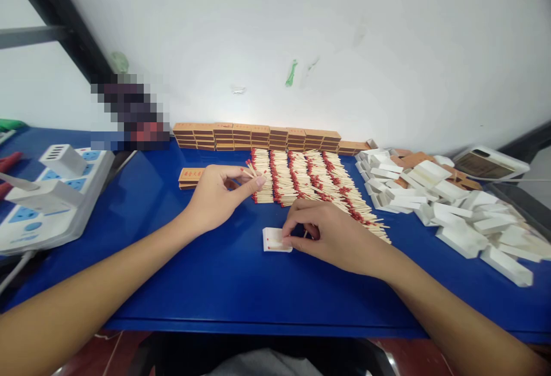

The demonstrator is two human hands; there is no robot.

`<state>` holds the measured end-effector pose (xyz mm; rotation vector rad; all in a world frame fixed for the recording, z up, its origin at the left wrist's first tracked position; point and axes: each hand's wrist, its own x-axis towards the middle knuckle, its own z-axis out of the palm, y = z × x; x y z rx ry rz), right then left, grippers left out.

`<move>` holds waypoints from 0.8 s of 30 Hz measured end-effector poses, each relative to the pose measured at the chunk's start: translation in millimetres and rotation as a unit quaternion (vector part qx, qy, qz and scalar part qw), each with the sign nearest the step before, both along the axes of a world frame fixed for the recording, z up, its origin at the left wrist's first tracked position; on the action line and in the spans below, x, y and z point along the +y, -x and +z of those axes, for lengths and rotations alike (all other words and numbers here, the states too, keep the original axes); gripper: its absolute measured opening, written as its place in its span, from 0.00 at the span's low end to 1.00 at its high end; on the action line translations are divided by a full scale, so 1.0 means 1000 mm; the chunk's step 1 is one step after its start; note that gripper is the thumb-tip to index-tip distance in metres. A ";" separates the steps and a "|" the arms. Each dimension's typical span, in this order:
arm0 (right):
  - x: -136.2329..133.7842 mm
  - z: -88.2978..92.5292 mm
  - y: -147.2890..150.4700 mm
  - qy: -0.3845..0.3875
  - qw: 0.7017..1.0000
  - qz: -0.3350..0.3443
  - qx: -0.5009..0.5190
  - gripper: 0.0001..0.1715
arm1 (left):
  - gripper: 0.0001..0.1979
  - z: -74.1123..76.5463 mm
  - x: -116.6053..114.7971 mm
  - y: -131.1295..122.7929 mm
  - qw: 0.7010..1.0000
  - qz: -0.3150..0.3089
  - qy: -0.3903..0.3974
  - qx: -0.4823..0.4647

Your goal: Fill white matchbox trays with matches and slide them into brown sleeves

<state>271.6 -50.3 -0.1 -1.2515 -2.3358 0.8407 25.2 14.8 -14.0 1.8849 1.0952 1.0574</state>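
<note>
Red-tipped matches are pinched between thumb and fingers of the left hand above the blue counter. The right hand reaches into a small white tray on the counter; whether its fingertips clamp anything, I cannot tell. Loose match rows lie beyond.

Stacked matchboxes line the back of the bench by the wall, rows of matches before them. A power strip sits left, piled trays right; a single tray lies in front.
</note>
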 end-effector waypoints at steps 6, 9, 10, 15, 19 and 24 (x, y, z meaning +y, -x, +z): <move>-0.005 0.005 0.002 -0.025 1.000 0.002 -0.007 0.03 | 0.21 0.000 -0.002 -0.001 1.000 -0.009 0.001 -0.004; -0.009 0.004 0.002 -0.020 0.999 0.030 -0.029 0.20 | 0.19 0.000 -0.002 -0.002 1.000 -0.019 -0.001 -0.011; -0.009 0.003 0.002 -0.020 0.998 0.038 -0.040 0.23 | 0.19 -0.001 -0.002 -0.002 1.000 -0.020 0.000 -0.012; -0.005 -0.004 0.001 -0.043 0.997 0.030 -0.062 0.19 | 0.18 0.000 -0.004 -0.004 0.999 -0.032 0.018 -0.020; -0.001 -0.003 0.002 -0.063 0.998 -0.021 -0.022 0.20 | 0.18 0.001 -0.007 -0.005 0.998 -0.039 0.034 -0.027; 0.001 -0.002 0.012 0.000 0.968 -0.154 0.198 0.16 | 0.18 -0.002 -0.016 -0.010 0.991 -0.093 0.086 -0.043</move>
